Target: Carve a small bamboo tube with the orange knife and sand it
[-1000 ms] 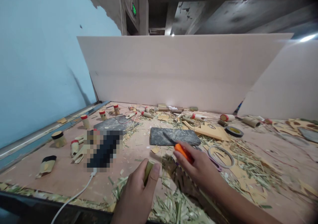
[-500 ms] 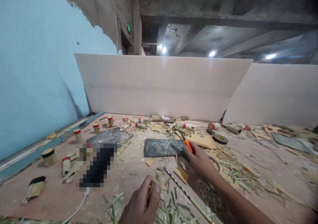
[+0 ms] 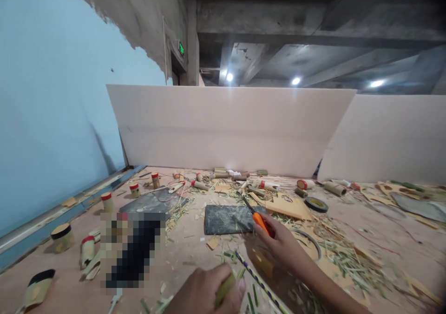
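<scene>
I'm seeing the left hand point(image 3: 205, 288) sitting low and nearer in, back facing up, curling into a firm grip. The right hand point(image 3: 277, 239) is sitting farther forward, also gripping, its bare forearm point(image 3: 325, 279) slanting outward behind it.

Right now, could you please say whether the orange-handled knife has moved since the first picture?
Yes: the orange-handled knife has moved right and up in view, against the dark slab.

Your left hand point(image 3: 204, 290) is bare, its outline blurred. Your right hand point(image 3: 281, 240) and forearm point(image 3: 324, 279) are likewise uncovered.
</scene>
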`<state>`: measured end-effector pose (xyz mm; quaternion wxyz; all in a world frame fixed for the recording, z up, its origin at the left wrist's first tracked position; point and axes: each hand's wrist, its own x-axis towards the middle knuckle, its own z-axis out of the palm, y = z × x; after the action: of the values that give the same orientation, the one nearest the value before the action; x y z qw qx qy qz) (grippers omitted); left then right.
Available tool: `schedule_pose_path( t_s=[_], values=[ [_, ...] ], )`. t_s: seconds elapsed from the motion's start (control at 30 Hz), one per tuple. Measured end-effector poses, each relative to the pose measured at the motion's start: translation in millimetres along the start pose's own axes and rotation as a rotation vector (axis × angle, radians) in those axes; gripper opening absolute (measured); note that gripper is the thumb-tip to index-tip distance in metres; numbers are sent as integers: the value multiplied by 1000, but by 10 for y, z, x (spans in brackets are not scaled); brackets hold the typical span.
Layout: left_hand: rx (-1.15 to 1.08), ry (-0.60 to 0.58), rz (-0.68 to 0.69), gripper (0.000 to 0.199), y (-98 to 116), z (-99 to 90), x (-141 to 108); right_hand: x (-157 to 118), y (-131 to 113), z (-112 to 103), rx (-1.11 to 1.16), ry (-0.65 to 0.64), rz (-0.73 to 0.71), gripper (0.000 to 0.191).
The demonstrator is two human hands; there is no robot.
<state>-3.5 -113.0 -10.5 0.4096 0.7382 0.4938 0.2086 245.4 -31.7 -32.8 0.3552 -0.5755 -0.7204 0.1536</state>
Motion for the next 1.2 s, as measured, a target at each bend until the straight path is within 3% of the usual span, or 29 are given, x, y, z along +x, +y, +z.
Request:
schedule_pose_path(
  t_s=[0.1, 0.17, 0.27, 0.33, 0.6, 0.87, 1.07, 1.2],
  values=[
    [-135, 116, 130, 39, 72, -197, 297, 57, -105, -44, 36, -22, -32, 43],
    [-410, 0, 51, 39, 45, -245, 546, 127, -173, -73, 51, -45, -57, 40],
    [-537, -170, 2, 46, -32, -215, 840, 212, -229, -80, 57, -70, -84, 38],
    [-599, -203, 20, 48, -68, -175, 925, 219, -233, -59, 55, -73, -94, 39],
    [-888, -166, 93, 48, -155, -88, 837, -26, -301, -8, 101, -167, -140, 35],
    [-866, -39, 29, 41, -253, -110, 881, -118, -381, 13, 119, -233, -89, 32],
    [-835, -103, 17, 19, -265, -77, 831, -114, -386, -1, 100, -253, -78, 34],
    [-910, -105, -19, 29, -249, -83, 823, -111, -336, -33, 77, -229, -90, 41]
  ],
)
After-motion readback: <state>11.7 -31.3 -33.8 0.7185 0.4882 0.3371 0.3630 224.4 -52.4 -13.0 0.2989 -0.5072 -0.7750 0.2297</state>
